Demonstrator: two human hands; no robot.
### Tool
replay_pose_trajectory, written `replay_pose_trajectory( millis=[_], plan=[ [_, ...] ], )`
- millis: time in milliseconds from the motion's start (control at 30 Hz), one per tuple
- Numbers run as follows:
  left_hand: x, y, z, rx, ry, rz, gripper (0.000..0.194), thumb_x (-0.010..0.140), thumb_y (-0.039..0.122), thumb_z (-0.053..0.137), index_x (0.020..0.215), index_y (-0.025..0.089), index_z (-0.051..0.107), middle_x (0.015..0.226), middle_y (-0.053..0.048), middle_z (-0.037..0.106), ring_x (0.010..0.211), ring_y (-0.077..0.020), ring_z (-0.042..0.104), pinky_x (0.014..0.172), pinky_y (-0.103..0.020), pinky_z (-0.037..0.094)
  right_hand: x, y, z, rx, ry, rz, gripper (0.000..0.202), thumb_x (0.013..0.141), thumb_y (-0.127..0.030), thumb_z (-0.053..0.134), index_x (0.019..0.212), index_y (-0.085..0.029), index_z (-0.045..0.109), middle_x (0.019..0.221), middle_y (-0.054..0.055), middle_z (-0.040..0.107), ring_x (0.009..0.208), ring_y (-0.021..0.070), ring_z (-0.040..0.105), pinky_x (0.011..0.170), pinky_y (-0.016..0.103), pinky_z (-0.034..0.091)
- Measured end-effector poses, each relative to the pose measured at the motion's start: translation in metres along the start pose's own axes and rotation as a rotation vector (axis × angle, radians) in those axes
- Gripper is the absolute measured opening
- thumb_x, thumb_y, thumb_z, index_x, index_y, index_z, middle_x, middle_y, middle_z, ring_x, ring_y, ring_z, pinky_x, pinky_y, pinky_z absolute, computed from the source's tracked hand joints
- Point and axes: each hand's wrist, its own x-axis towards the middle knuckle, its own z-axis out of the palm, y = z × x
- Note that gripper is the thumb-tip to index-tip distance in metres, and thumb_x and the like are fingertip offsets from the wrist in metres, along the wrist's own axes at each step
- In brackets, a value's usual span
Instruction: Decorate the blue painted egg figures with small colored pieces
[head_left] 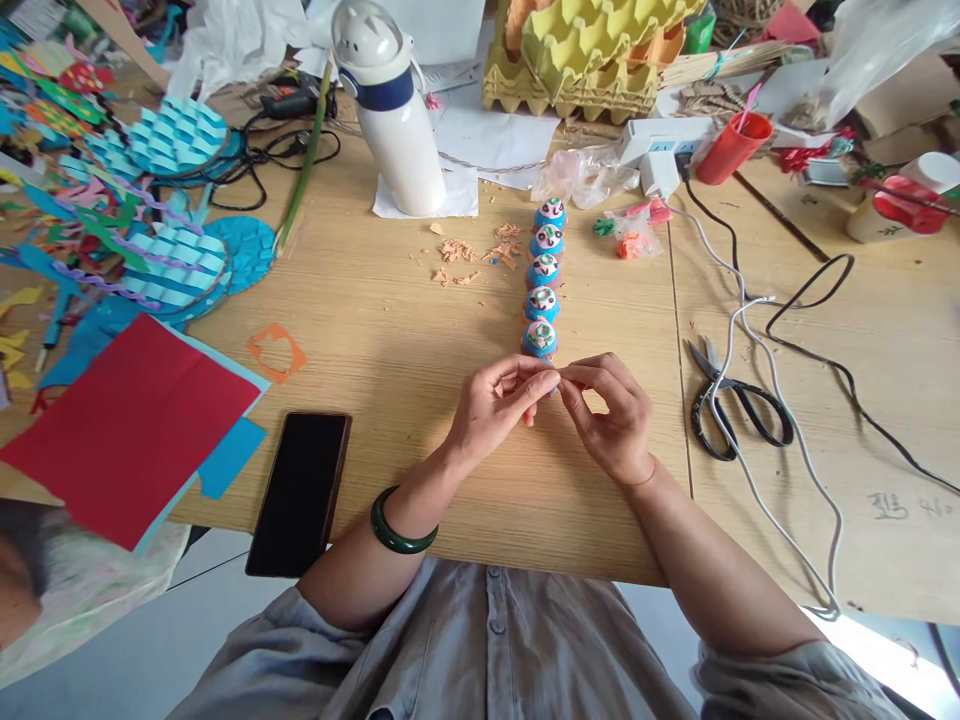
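Note:
My left hand (499, 400) and my right hand (611, 415) meet fingertip to fingertip over the wooden table. Both are closed in a pinch, and whatever sits between the fingertips is too small to make out. Just beyond them runs a row of several small blue craft pieces (543, 270) with pink tops and green and dark decorations. The nearest piece of the row (540, 338) stands right behind my fingers. Below my fingertips a bit of blue shows, mostly hidden by the hands.
Scissors (739, 400) lie at right under a white cable (806, 470). A phone (298, 495) and red paper (135, 430) lie at left. Behind stand a white bottle (401, 140), egg cartons (577, 60), a power strip (664, 135) and a red cup (733, 150). Orange shavings (455, 250) are scattered mid-table.

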Motion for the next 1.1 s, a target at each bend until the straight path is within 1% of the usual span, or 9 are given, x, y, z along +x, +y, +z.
replay_pose_trajectory(
  millis=[133, 267, 533, 633, 767, 833, 967, 1033, 1100],
  plan=[
    [0.001, -0.002, 0.0, -0.027, 0.024, -0.024, 0.034, 0.088, 0.046, 0.076, 0.08, 0.014, 0.071, 0.067, 0.001, 0.066, 0.046, -0.0044, 0.053, 0.045, -0.018, 0.044, 0.0, 0.003, 0.0, -0.029, -0.005, -0.059, 0.019, 0.093, -0.009, 0.067, 0.107, -0.022, 0.07, 0.088, 0.005, 0.073, 0.074, 0.0161, 0.064, 0.066, 0.032, 0.054],
    [0.002, -0.004, -0.001, -0.053, 0.031, -0.032, 0.033, 0.09, 0.044, 0.075, 0.078, 0.015, 0.07, 0.066, 0.002, 0.066, 0.045, -0.0036, 0.053, 0.044, -0.017, 0.044, 0.0, 0.004, 0.001, -0.018, -0.017, -0.052, 0.019, 0.093, -0.012, 0.069, 0.109, -0.022, 0.07, 0.09, 0.006, 0.073, 0.074, 0.0159, 0.065, 0.064, 0.031, 0.055],
    [0.002, -0.002, -0.002, -0.109, -0.035, -0.068, 0.033, 0.084, 0.046, 0.08, 0.081, 0.015, 0.071, 0.065, 0.002, 0.065, 0.044, -0.0046, 0.053, 0.043, -0.018, 0.045, 0.001, 0.003, -0.001, -0.024, -0.017, -0.027, 0.014, 0.094, -0.013, 0.066, 0.102, -0.023, 0.071, 0.083, 0.004, 0.072, 0.072, 0.0163, 0.064, 0.063, 0.032, 0.054],
    [0.002, -0.003, -0.002, -0.096, -0.031, -0.081, 0.036, 0.085, 0.049, 0.079, 0.08, 0.015, 0.071, 0.063, 0.003, 0.064, 0.043, -0.0042, 0.051, 0.041, -0.018, 0.043, 0.002, 0.005, -0.001, -0.015, -0.041, -0.041, 0.012, 0.094, -0.015, 0.068, 0.102, -0.022, 0.071, 0.087, 0.005, 0.074, 0.073, 0.0167, 0.064, 0.064, 0.032, 0.054],
    [0.002, -0.005, -0.003, -0.063, -0.024, -0.076, 0.035, 0.086, 0.048, 0.077, 0.078, 0.015, 0.07, 0.063, 0.002, 0.064, 0.043, -0.0036, 0.05, 0.041, -0.017, 0.041, 0.001, 0.004, -0.001, 0.003, -0.049, -0.036, 0.01, 0.093, -0.015, 0.069, 0.097, -0.023, 0.071, 0.083, 0.004, 0.074, 0.073, 0.0168, 0.065, 0.066, 0.033, 0.055],
    [0.003, -0.005, -0.004, -0.039, 0.019, -0.065, 0.035, 0.086, 0.047, 0.078, 0.075, 0.015, 0.069, 0.062, 0.002, 0.064, 0.042, -0.0035, 0.05, 0.04, -0.017, 0.04, 0.0, 0.001, -0.001, 0.067, -0.031, 0.06, 0.006, 0.094, -0.018, 0.068, 0.093, -0.023, 0.072, 0.082, 0.003, 0.073, 0.072, 0.0164, 0.065, 0.066, 0.033, 0.056],
    [0.007, -0.001, -0.005, -0.079, 0.186, -0.043, 0.033, 0.082, 0.046, 0.08, 0.08, 0.015, 0.072, 0.067, 0.0, 0.069, 0.047, -0.0061, 0.055, 0.044, -0.019, 0.049, 0.0, -0.004, -0.002, 0.323, 0.066, 0.46, 0.016, 0.096, -0.035, 0.068, 0.087, -0.023, 0.072, 0.084, 0.002, 0.071, 0.064, 0.0122, 0.063, 0.06, 0.029, 0.055],
    [0.009, 0.002, -0.006, -0.165, 0.21, -0.058, 0.03, 0.078, 0.042, 0.083, 0.088, 0.014, 0.074, 0.075, -0.002, 0.073, 0.054, -0.008, 0.061, 0.051, -0.021, 0.057, 0.002, -0.003, -0.001, 0.434, 0.075, 0.619, 0.026, 0.094, -0.044, 0.07, 0.081, -0.021, 0.072, 0.083, 0.001, 0.071, 0.06, 0.01, 0.061, 0.059, 0.027, 0.055],
    [0.01, 0.003, -0.006, -0.24, 0.211, -0.081, 0.028, 0.075, 0.035, 0.084, 0.09, 0.014, 0.074, 0.079, -0.002, 0.074, 0.057, -0.0085, 0.064, 0.056, -0.023, 0.061, 0.004, 0.0, 0.001, 0.524, 0.07, 0.72, 0.032, 0.092, -0.05, 0.071, 0.079, -0.02, 0.073, 0.079, 0.0, 0.069, 0.058, 0.0091, 0.06, 0.058, 0.026, 0.054]
  ],
)
